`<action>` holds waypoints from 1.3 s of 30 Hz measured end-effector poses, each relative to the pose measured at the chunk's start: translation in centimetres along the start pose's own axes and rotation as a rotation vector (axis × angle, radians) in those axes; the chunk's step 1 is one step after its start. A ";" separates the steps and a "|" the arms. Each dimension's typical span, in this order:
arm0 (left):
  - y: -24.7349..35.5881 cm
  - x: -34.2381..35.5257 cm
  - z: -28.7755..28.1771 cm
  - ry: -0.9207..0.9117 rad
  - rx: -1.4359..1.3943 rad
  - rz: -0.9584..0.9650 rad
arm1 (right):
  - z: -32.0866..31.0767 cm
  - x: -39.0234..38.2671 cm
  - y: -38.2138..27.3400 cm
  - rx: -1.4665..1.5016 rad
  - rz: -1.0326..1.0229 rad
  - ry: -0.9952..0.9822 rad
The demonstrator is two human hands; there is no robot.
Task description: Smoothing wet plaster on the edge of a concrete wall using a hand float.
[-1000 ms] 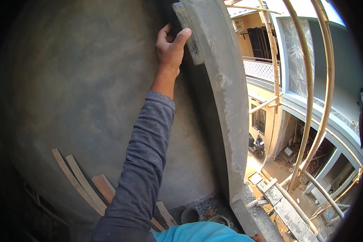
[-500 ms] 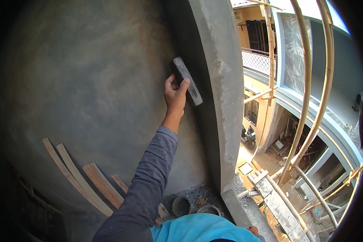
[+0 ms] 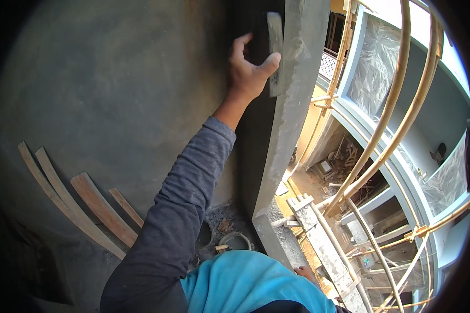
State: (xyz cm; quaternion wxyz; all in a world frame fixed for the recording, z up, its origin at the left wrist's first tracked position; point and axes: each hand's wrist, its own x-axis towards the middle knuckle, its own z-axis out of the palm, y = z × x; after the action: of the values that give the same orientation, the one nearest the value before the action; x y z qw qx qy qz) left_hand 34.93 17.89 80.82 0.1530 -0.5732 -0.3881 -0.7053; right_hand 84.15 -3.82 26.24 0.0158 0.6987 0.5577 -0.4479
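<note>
My left hand (image 3: 249,73) reaches up along the plastered grey wall. Its thumb and curled fingers grip a worn, rectangular plasterer's float (image 3: 275,57), seen nearly edge-on. The float is against or very near the dark side face where the wall meets a projecting pillar (image 3: 292,78); whether it touches cannot be told. Low at the right, beside my blue shirt, my right hand (image 3: 305,272) shows only in part near the ledge, its fingers too small and hidden to read.
Several wooden strips (image 3: 102,208) lean on the wall at lower left. A round bucket (image 3: 235,241) sits among rubble at the wall's foot. Beyond the pillar are bamboo poles (image 3: 397,99), a cement-splashed plank (image 3: 324,235) and a drop to the ground below.
My left hand has moved the float up and to the right, from the flat wall towards the pillar's edge, and turned it more upright. The view has shifted. More of my right hand shows.
</note>
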 end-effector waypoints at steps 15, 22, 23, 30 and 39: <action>2.5 -0.4 0.4 0.111 -0.086 0.056 | -2.5 -3.0 -0.4 -0.014 0.148 -0.008; -4.1 -13.1 -2.0 0.004 -0.014 -0.269 | -1.9 -4.9 -1.4 0.010 0.107 0.037; -5.2 -15.9 -3.0 -0.007 0.061 -0.364 | -1.6 -4.6 0.1 0.008 0.109 0.040; -3.0 -13.3 -2.7 0.048 -0.191 -0.320 | -0.1 -0.7 10.0 -0.239 -0.006 0.031; -1.7 -12.2 -0.6 0.029 0.022 -0.059 | -2.8 -3.9 -2.3 0.053 0.123 0.043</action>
State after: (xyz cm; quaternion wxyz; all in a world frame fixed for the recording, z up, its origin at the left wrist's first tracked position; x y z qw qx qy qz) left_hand 37.00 15.76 68.89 0.1442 -0.5493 -0.4105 -0.7134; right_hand 84.11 -4.49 31.57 0.0129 0.7412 0.5019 -0.4457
